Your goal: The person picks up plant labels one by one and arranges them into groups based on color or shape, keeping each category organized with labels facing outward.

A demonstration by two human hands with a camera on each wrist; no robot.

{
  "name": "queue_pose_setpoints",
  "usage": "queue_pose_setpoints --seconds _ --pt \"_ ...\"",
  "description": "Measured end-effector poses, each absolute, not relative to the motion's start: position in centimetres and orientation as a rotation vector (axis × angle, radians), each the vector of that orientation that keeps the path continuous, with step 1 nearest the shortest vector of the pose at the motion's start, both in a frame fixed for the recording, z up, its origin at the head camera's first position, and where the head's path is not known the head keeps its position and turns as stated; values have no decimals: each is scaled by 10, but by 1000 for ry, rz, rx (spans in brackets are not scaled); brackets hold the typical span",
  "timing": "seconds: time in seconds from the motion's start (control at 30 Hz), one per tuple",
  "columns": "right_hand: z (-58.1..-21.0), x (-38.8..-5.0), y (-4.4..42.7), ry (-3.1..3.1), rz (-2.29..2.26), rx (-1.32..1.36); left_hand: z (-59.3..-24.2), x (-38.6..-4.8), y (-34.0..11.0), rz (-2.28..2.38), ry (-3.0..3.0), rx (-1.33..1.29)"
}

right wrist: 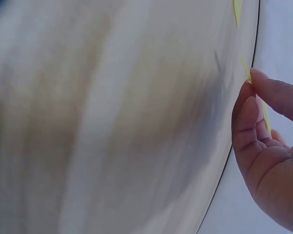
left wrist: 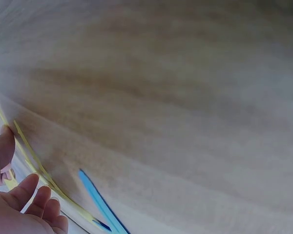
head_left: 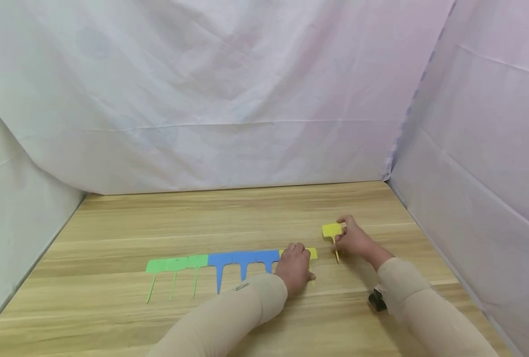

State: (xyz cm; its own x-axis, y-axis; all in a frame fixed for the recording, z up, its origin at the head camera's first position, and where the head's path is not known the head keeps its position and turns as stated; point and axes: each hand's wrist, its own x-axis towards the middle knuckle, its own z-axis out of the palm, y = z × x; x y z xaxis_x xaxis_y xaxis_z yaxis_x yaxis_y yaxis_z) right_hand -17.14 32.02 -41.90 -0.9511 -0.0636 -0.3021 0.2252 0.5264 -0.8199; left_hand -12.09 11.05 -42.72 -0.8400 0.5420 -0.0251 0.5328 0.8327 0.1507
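My right hand (head_left: 356,240) holds a yellow T-shaped plant label (head_left: 332,230) above the table, stem pointing down. In the right wrist view, the thumb and fingers pinch this label (right wrist: 245,66). At the right end of a row of flat labels, my left hand (head_left: 295,270) rests over yellow labels (head_left: 313,253), partly covering them. The left wrist view shows its fingers loosely bent, with the thumb apart from them beside the yellow stems (left wrist: 31,156). Blue labels (head_left: 244,257) lie left of this hand, their stems partly hidden by the sleeve.
Green labels (head_left: 176,264) form the left end of the row on the wood-grain table (head_left: 193,218). White cloth (head_left: 246,148) hangs behind and at both sides. A small black object (head_left: 377,300) is beside the right sleeve.
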Motion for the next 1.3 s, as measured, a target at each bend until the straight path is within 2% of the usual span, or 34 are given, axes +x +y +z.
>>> queue_pose_setpoints --seconds 0.57,1.3 --pt "-415 -137 307 2480 -1403 75 -431 -121 111 243 2951 884" --pt "-419 -123 298 2486 -1350 68 -427 -121 110 232 2931 876"
